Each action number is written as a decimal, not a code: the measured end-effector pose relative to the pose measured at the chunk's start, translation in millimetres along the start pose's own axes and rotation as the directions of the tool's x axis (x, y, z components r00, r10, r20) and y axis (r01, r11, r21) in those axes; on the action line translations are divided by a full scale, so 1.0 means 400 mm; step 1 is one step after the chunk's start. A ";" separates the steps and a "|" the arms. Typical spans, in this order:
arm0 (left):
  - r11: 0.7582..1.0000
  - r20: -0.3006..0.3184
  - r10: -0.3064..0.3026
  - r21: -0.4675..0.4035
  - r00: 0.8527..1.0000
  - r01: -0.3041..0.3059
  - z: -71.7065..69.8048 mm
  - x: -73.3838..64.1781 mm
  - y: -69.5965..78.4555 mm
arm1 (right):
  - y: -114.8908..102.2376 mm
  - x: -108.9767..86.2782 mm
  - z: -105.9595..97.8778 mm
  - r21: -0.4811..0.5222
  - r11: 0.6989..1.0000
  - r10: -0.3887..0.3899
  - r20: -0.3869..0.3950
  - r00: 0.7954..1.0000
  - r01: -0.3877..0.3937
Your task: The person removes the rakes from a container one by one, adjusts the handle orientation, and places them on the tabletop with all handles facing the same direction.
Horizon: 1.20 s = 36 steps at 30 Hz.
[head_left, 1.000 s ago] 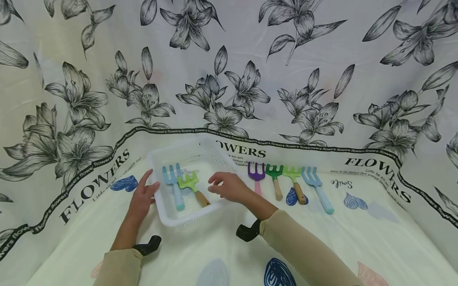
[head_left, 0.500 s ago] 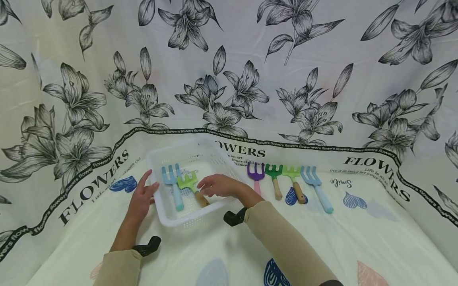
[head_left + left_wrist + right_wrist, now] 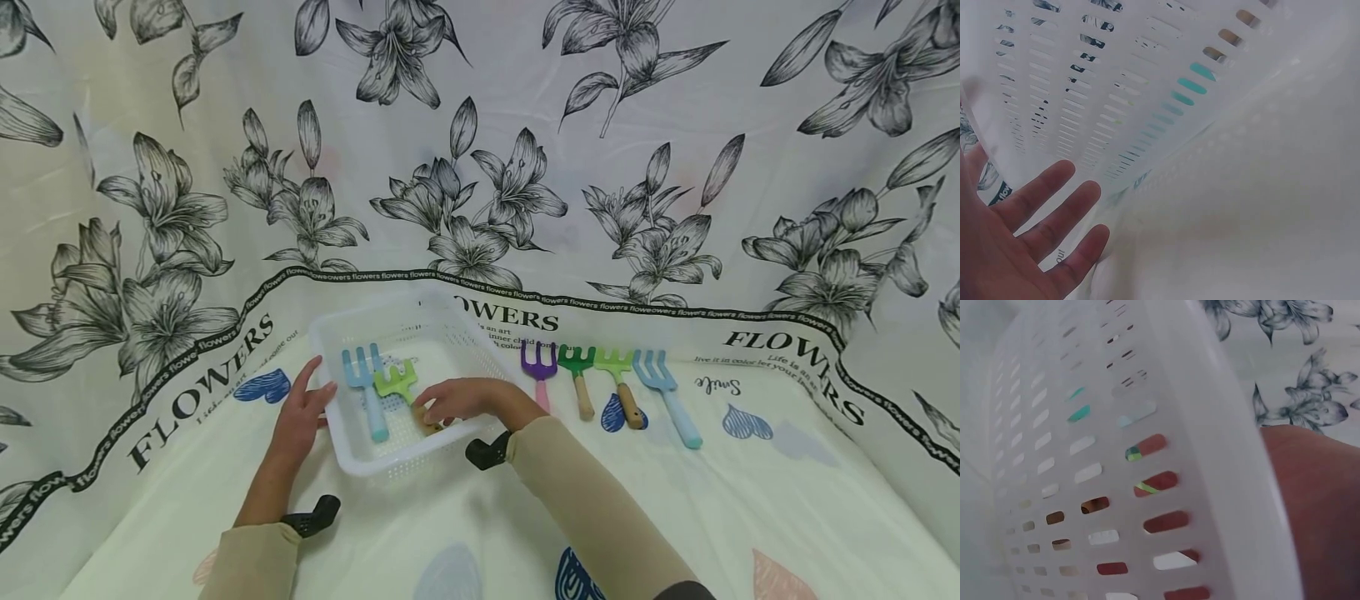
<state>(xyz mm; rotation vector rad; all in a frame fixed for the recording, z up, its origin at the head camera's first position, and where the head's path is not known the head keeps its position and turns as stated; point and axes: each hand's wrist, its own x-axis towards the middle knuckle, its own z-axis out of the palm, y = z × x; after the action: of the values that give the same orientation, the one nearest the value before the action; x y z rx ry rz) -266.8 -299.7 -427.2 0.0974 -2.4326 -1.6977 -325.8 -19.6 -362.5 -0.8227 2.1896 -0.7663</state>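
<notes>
A white perforated plastic basket (image 3: 367, 462) holds a light blue hand fork (image 3: 372, 408) and a light green hand fork (image 3: 395, 381) with a wooden handle. My right hand (image 3: 468, 398) reaches over the basket's right side and pinches the green fork's wooden handle, its curled fingers covering part of it. In the right wrist view, the basket wall (image 3: 1204, 425) hides most of that hand. At the left rim, my left hand (image 3: 297, 412) rests against the basket, thumb at the rim. The left wrist view shows its fingers (image 3: 1063, 215) spread and fairly straight outside the wall.
Right of the basket lies a row of hand forks: purple with a pink handle (image 3: 538, 362), dark green (image 3: 581, 392), light green (image 3: 622, 387) and light blue (image 3: 666, 396). The cloth (image 3: 420, 517) beneath has printed hearts; a flowered curtain (image 3: 480, 75) rises behind.
My right hand has moved left and down inside the basket, onto the light green fork's wooden handle. The left hand and the basket have stayed in place.
</notes>
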 end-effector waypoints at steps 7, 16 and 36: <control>1.000 0.003 0.005 -0.006 1.000 -0.005 -0.001 -0.002 0.000 | 0.003 0.009 0.000 -0.163 0.986 0.036 -0.037 0.999 -0.041; 1.000 -0.012 0.028 0.005 1.000 -0.028 0.003 -0.005 0.002 | 0.003 0.011 0.008 -0.229 0.970 0.062 -0.089 0.994 -0.081; 1.000 -0.014 0.017 0.015 1.000 -0.017 0.003 -0.004 0.000 | 0.015 -0.005 0.003 -0.089 0.995 -0.084 -0.526 0.846 0.044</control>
<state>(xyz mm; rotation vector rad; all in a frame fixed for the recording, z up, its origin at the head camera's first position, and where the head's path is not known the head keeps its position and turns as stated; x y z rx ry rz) -265.4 -298.5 -427.8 0.0902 -2.4296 -1.6665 -325.9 -14.5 -366.7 -0.7892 2.7026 -1.0512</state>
